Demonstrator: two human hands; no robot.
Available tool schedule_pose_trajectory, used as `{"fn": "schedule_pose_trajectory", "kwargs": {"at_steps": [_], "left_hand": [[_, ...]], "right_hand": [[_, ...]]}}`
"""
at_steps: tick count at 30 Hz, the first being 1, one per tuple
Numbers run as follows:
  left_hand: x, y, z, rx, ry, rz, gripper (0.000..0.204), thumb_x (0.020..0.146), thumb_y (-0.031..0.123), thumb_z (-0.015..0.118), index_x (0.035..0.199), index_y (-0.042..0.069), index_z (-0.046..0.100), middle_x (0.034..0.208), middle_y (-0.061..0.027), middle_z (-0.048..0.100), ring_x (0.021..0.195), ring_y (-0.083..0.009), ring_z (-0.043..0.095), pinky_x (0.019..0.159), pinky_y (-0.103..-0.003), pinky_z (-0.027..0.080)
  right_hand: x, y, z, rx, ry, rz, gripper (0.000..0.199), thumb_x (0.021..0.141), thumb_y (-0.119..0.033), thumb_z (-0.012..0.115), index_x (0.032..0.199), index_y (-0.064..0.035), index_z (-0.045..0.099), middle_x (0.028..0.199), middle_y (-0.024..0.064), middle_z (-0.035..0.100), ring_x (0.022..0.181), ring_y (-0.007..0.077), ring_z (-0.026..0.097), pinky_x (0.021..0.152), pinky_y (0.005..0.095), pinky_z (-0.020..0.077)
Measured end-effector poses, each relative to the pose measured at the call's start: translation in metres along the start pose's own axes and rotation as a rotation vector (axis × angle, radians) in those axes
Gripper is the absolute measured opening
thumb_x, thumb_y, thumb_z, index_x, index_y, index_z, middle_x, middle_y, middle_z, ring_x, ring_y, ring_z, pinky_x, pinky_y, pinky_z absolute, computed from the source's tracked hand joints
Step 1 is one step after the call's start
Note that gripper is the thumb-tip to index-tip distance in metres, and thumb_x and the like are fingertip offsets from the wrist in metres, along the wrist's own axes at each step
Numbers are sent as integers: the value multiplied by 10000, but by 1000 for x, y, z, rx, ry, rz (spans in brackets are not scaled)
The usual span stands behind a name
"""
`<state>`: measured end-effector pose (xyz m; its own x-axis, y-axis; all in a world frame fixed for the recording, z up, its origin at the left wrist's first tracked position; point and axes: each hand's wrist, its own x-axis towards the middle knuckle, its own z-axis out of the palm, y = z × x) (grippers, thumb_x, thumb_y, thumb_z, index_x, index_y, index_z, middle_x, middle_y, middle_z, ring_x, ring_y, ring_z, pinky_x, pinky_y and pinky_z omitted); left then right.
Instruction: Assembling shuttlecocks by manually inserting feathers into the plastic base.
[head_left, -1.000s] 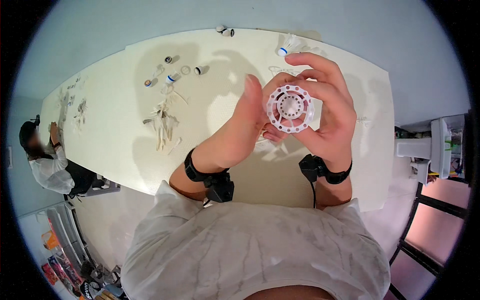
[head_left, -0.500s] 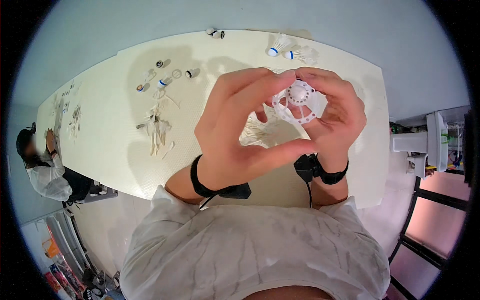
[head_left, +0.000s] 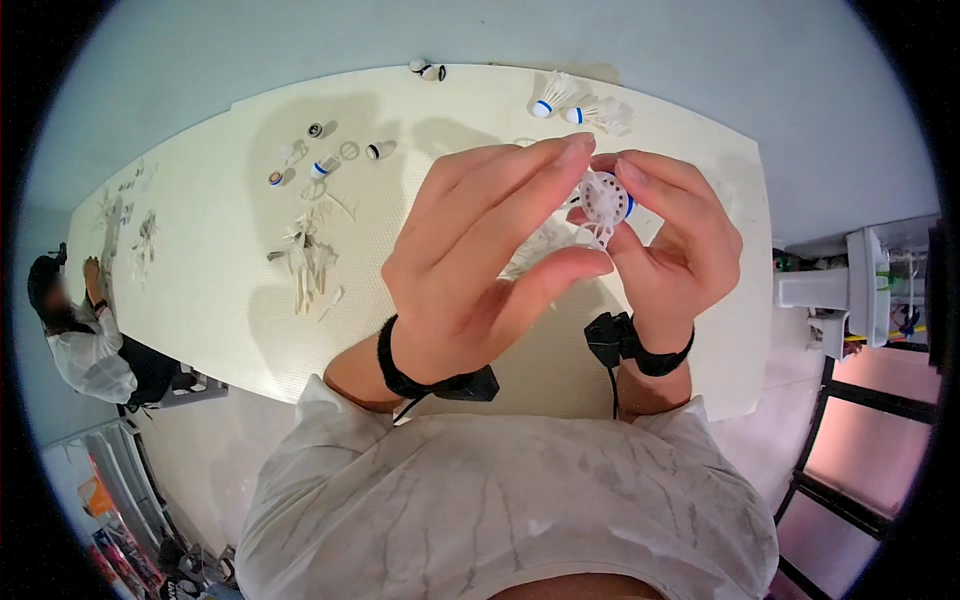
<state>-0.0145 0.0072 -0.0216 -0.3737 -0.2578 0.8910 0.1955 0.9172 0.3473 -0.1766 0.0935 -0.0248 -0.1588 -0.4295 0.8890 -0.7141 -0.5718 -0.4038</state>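
In front of my chest, both hands hold parts of a shuttlecock. My right hand [head_left: 685, 230] grips the shuttlecock head [head_left: 606, 198] between thumb and fingers; a ring of small holes marks its face and a blue band shows at its right edge. My left hand [head_left: 490, 235] curves round a white openwork plastic shuttlecock frame [head_left: 597, 236], fingertips above it and thumb below. The frame lies against the head's left side; whether they are joined, I cannot tell. Beneath the hands, a pile of white feathers [head_left: 535, 250] is partly hidden.
Left on the pale table [head_left: 400, 330] lie loose feathers [head_left: 308, 265], a blue-banded shuttlecock head [head_left: 320, 168] and other small round parts. Two feathered shuttlecocks [head_left: 545, 105] rest near the far edge, with several dark-banded heads [head_left: 430, 71] farther left. Another person [head_left: 90, 350] sits at the far left.
The frame and head between my hands have turned, so the holed face and blue band now show. My left fingers have straightened and drawn closer to my right hand.
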Motion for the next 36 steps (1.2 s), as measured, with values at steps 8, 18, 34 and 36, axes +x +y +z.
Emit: {"fn": "schedule_pose_trajectory", "kwargs": {"at_steps": [8, 18, 34, 36], "left_hand": [[2, 2, -2, -74, -52, -25, 534, 771, 138, 765, 1225, -92, 603, 1188, -221, 672, 995, -318, 633, 870, -355, 502], [4, -2, -2, -121, -86, 41, 522, 766, 158, 740, 1215, -80, 625, 1184, -221, 676, 1000, -322, 635, 876, -356, 500], [-3, -1, 6, 185, -5, 182, 395, 965, 351, 569, 1130, 14, 693, 1160, -169, 694, 953, -314, 622, 769, -340, 524], [-1, 0, 6, 171, -4, 166, 412, 984, 379, 539, 1127, 27, 698, 1159, -164, 696, 966, -323, 625, 755, -339, 525]], "right_hand": [[1, -5, -6, 204, -80, 157, 385, 672, -38, 846, 1020, 57, 708, 968, 181, 732, 842, 236, 720, 737, 292, 566], [-6, -9, -8, 331, -111, 316, 409, 711, -126, 849, 1034, 72, 695, 955, 175, 731, 828, 230, 709, 749, 287, 550], [-12, -13, 0, 671, -92, 431, 412, 816, -132, 803, 1114, 105, 646, 949, 137, 722, 835, 155, 686, 738, 263, 550], [-12, -14, 2, 689, -87, 428, 409, 829, -127, 792, 1129, 103, 636, 952, 134, 721, 843, 155, 686, 747, 263, 551]]}}
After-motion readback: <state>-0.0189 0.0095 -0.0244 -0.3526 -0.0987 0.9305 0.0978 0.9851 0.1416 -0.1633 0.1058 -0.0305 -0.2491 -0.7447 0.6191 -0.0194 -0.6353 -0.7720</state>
